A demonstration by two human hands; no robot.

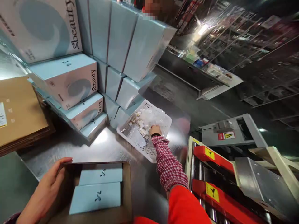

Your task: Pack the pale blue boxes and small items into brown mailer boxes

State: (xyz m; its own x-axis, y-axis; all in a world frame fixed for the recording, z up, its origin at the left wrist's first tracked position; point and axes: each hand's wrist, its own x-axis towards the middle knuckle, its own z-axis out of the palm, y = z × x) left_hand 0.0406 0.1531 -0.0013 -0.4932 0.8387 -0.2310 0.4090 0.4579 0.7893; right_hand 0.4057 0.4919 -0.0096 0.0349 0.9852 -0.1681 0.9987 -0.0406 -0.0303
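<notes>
My left hand point(52, 186) grips the left wall of an open cardboard box point(126, 193), with its thumb along the rim. Inside lie two light-blue boxes point(95, 198) with a dark curly mark, side by side. My right hand point(155, 130) reaches into a white perforated plastic basket point(166, 119) on the metal table. Its fingers are curled down among small clear packets point(140, 137); what they pinch, if anything, is hidden. A white printed label point(143, 132) shows among the packets, left of my right hand.
Stacked light-blue and white boxes point(74, 84) rise behind the metal table point(105, 146). Flattened brown cardboard point(21, 112) lies at the left. A roller conveyor with red guards point(217, 199) runs at the right. Farther back stands another table point(221, 74); a blurred person point(151, 7) is behind the stacks.
</notes>
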